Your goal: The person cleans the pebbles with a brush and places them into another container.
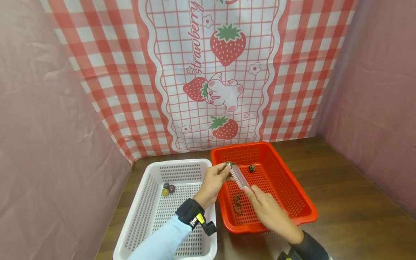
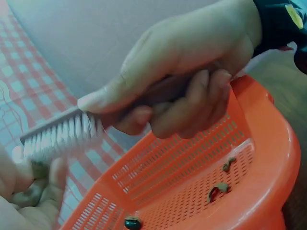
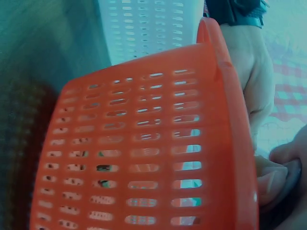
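Note:
Over the red basket [image 1: 224, 213], my right hand [image 1: 268, 209] grips the handle of a small brush [image 1: 241, 177] with white bristles. In the left wrist view, the fingers of that hand curl round the brush handle [image 2: 163, 91]. My left hand [image 1: 210, 184] pinches a small, shiny round thing [image 1: 229, 164] at the bristle end. The bristles touch or nearly touch it; fingers hide most of it, so its kind is unclear. In the right wrist view, the red basket's wall [image 3: 163, 124] covers much of the scene.
Inside the red basket lie a dark and tan ball [image 1: 251, 168] and brownish curled pieces [image 1: 238, 207]. To its left stands a white basket [image 1: 136, 202] holding a yellow ball [image 1: 165, 192], a purple ball [image 1: 171, 188] and a grey ball [image 1: 166, 185]. A checked strawberry cloth [image 1: 214, 79] hangs behind.

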Available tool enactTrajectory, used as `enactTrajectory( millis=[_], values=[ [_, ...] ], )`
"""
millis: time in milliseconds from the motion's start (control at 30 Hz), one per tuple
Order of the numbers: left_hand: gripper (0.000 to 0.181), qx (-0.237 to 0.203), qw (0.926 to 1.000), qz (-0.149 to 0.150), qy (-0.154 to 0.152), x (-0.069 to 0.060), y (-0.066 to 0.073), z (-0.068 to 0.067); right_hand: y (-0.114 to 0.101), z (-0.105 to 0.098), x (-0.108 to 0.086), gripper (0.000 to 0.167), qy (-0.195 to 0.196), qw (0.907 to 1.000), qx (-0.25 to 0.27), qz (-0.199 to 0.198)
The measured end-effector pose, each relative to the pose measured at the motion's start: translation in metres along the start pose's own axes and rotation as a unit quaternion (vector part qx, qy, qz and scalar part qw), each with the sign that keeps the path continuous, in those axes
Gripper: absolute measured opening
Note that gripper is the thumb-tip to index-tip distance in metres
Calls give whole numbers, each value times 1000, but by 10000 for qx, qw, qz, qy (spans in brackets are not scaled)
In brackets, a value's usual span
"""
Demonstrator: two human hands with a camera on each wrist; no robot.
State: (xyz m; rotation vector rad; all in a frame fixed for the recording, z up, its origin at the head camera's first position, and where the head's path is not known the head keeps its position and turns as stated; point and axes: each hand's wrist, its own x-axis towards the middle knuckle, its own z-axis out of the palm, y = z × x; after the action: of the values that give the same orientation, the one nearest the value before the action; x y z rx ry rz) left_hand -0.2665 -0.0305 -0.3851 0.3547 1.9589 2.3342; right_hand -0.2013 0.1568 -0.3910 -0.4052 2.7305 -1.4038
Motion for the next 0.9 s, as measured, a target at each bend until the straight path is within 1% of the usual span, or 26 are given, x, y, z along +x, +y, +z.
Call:
enactTrajectory(
  millis=[33,67,133,167,200,233,267,300,400,433,500,600,633,667,700,733,800,833,867,900],
  values=[
    [27,47,9998,-13,-172,0,0,0,0,0,1,37,103,9999,34,-35],
    [26,175,9989,-36,-429,-1,-1,0,0,-1,3,37,244,9997,58,-72],
    [26,347,9944,-89,-997,-4,-2,2,0,-3,6,40,494,9987,82,-128],
    [26,409,9918,-93,-1211,-5,-3,4,0,-4,8,42,604,9981,86,-118],
    [26,428,9898,-63,-1361,-6,-4,5,0,-6,9,44,697,9975,75,-99],
    [27,411,9891,-21,-1416,-7,-5,6,0,-6,10,45,735,9972,67,-76],
    [27,396,9898,44,-1371,-8,-6,7,0,-7,11,46,745,9972,62,-55],
    [27,325,9918,121,-1230,-8,-6,8,1,-7,10,46,712,9974,61,-29],
    [27,107,9978,245,-601,-8,-6,7,3,-6,7,42,554,9984,81,-55],
    [27,69,9988,243,-425,-8,-5,7,3,-5,6,40,502,9987,90,-75],
    [29,33,9996,210,-178,-8,-4,6,4,-3,3,39,401,9991,83,-118],
    [30,-20,9998,171,73,-7,-3,5,4,0,1,39,294,9995,-29,-98],
    [29,25,9998,198,94,-7,-3,5,4,0,1,39,273,9996,-55,-88],
    [28,78,9998,198,37,-7,-4,4,4,1,2,39,283,9995,-72,-88],
    [27,160,9997,166,-98,-8,-4,4,4,1,2,39,318,9994,-88,-76],
    [26,276,9991,141,-294,-8,-5,4,5,1,2,40,382,9992,-76,-59],
    [25,547,9957,97,-745,-10,-6,5,5,0,4,40,556,9984,-11,-59],
    [25,626,9940,98,-897,-10,-7,5,5,0,4,41,616,9981,24,-62],
    [25,654,9934,79,-942,-11,-7,5,5,0,4,41,638,9979,45,-66],
    [25,665,9939,96,-872,-11,-7,5,6,1,4,41,605,9981,33,-67]
  ],
)
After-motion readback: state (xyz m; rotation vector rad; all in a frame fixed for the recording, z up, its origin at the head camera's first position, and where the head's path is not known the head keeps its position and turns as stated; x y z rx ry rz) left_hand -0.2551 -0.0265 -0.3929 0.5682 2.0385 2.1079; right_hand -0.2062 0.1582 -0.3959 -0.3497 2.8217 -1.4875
